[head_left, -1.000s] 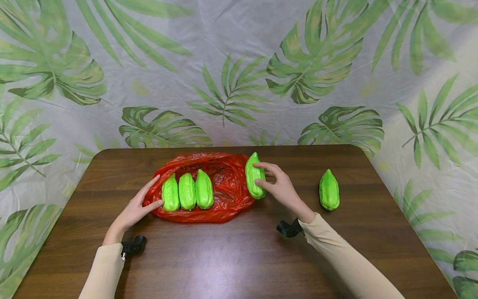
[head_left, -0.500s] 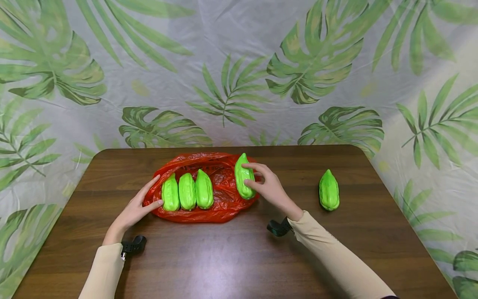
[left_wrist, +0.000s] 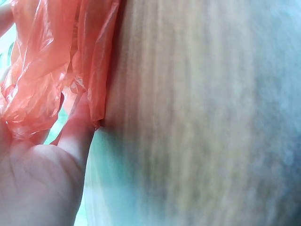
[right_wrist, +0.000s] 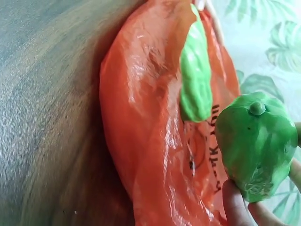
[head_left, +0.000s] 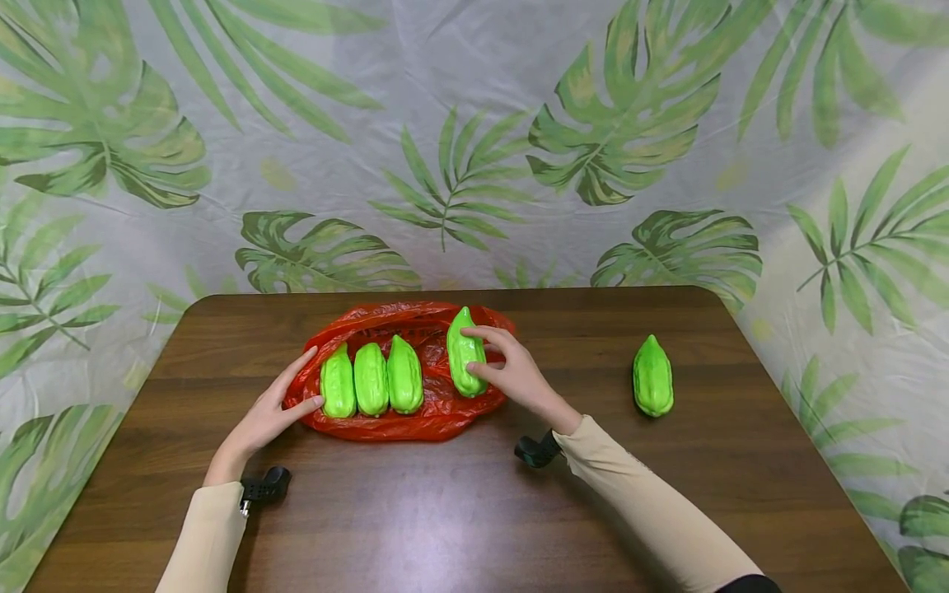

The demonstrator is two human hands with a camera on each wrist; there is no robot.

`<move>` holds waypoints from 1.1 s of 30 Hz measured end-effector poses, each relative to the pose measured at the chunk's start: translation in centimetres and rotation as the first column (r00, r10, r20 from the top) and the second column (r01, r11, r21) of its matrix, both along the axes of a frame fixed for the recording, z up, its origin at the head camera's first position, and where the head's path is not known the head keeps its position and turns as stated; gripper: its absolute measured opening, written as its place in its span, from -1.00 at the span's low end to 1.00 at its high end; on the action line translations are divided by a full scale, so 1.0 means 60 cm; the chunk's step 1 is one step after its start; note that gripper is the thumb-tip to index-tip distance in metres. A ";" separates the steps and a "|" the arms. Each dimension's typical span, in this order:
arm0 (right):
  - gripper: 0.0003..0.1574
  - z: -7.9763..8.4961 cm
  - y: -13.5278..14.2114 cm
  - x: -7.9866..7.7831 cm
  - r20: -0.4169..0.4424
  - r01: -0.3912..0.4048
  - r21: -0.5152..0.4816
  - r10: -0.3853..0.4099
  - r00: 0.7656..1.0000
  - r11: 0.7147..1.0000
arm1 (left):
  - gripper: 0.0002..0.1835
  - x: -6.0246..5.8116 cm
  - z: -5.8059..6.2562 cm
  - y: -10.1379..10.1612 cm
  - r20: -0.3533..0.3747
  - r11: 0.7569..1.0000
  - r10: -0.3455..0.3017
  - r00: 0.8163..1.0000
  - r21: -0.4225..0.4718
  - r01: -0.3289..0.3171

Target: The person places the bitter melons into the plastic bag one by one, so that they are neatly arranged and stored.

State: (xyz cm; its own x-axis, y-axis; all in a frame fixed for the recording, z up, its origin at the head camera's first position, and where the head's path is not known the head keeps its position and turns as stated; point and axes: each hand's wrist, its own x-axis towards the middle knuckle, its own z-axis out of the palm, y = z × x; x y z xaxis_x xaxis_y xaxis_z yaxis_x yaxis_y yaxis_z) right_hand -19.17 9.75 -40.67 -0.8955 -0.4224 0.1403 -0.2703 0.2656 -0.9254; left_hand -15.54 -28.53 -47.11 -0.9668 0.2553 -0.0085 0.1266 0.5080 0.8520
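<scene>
A red plastic bag [head_left: 433,427] lies spread with its mouth up. Three green ridged gourds [head_left: 371,379] lie side by side in its left half. My left hand [head_left: 273,413] holds the bag's left edge, fingers spread behind it and thumb at the front. In the left wrist view, red film [left_wrist: 40,61] drapes between thumb and fingers. My right hand [head_left: 511,375] grips another green gourd [head_left: 465,352] between thumb and fingers, over the bag's right part. The right wrist view shows that gourd's [right_wrist: 256,146] stem end close up, with one gourd [right_wrist: 195,70] in the bag beyond.
One more green gourd [head_left: 653,377] lies alone on the right of the brown wooden table [head_left: 415,527]. A leaf-patterned cloth [head_left: 474,165] hangs behind the table's far edge. Each wrist carries a black camera mount.
My right hand has carried its gourd leftward, from the bag's right rim to over its inside. My left hand and the three gourds in the bag stay put.
</scene>
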 end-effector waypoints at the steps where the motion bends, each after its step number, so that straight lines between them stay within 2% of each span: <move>1: -0.40 -0.010 -0.002 -0.005 0.005 -0.002 -0.001 0.002 1.000 1.000 | -0.15 0.001 0.001 0.000 0.000 1.000 0.000 1.000 0.002 0.000; 3: -0.38 -0.029 -0.006 -0.014 0.004 -0.007 -0.004 0.007 1.000 1.000 | -0.14 0.002 0.002 0.000 0.001 1.000 0.000 1.000 0.007 0.000; 10: -0.41 -0.046 -0.029 -0.018 -0.011 0.000 0.020 0.000 1.000 1.000 | -0.13 0.003 0.003 0.000 0.007 1.000 0.003 1.000 0.002 -0.003; 21: -0.41 -0.059 -0.056 -0.011 -0.050 -0.012 0.158 0.020 0.999 0.987 | -0.15 0.004 0.004 0.000 0.010 1.000 0.004 1.000 -0.010 -0.004; 30: -0.40 -0.065 -0.064 -0.011 -0.023 -0.025 0.146 0.029 0.999 0.989 | -0.16 0.001 0.001 0.001 -0.011 1.000 -0.003 1.000 -0.012 0.003; 33: -0.41 -0.065 -0.064 -0.011 -0.022 -0.030 0.170 0.034 0.999 0.985 | -0.16 0.000 0.000 0.002 -0.020 1.000 -0.008 1.000 -0.007 0.007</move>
